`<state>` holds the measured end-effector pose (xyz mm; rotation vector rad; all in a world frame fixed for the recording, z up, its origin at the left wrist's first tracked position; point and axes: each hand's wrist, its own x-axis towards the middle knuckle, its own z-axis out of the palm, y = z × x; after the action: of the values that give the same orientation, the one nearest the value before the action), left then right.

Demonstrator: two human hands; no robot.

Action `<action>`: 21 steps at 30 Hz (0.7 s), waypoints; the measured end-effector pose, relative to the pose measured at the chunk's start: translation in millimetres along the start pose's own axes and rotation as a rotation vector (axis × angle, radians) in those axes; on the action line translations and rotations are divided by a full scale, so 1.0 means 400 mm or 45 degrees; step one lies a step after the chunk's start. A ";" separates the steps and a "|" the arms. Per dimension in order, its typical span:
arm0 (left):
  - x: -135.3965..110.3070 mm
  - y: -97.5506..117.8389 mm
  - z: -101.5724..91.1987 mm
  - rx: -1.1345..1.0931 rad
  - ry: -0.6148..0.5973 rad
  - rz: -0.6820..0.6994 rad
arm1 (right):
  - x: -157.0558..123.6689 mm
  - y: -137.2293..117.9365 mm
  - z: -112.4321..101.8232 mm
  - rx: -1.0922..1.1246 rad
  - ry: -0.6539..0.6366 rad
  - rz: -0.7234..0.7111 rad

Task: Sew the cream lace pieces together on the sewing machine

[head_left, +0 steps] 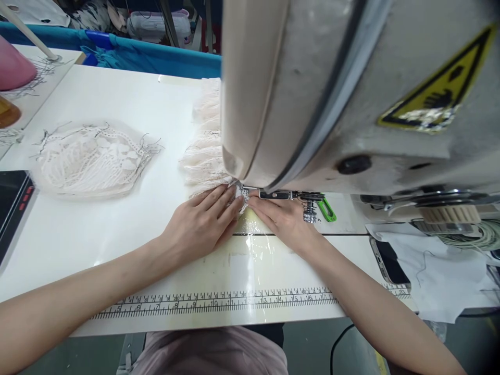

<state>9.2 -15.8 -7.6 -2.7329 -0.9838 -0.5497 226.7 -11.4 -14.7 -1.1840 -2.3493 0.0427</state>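
Note:
A strip of cream gathered lace fabric (205,151) lies on the sewing table, running back behind the head of the sewing machine (265,94). My left hand (207,216) rests flat on the near end of this lace, fingers stretched toward the needle area. On the other side, my right hand (283,216) lies with its fingers extended beside the lace edge, partly under the machine's metal parts. The fingertips of both hands come close together there. The needle and presser foot are mostly hidden by the machine head.
A pile of white lace pieces (94,161) with loose dark threads lies at left, near a black device (13,208). Green thread snips (326,209) sit right of my right hand. A phone (388,260) and white cloth (445,271) are at right. A printed ruler (214,303) lines the front edge.

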 end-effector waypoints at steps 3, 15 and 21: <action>0.003 0.001 -0.003 0.023 -0.034 -0.011 | 0.000 0.001 0.001 -0.003 0.040 -0.013; 0.001 -0.004 0.002 0.032 -0.035 -0.041 | -0.020 0.032 0.039 -0.142 0.036 0.095; 0.005 -0.007 0.001 0.074 -0.006 0.003 | -0.018 0.029 0.031 -0.184 0.052 0.065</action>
<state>9.0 -12.5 -6.8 -2.6853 -0.9822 -0.5060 233.2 -7.2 -31.6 -1.3003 -2.3191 -0.1350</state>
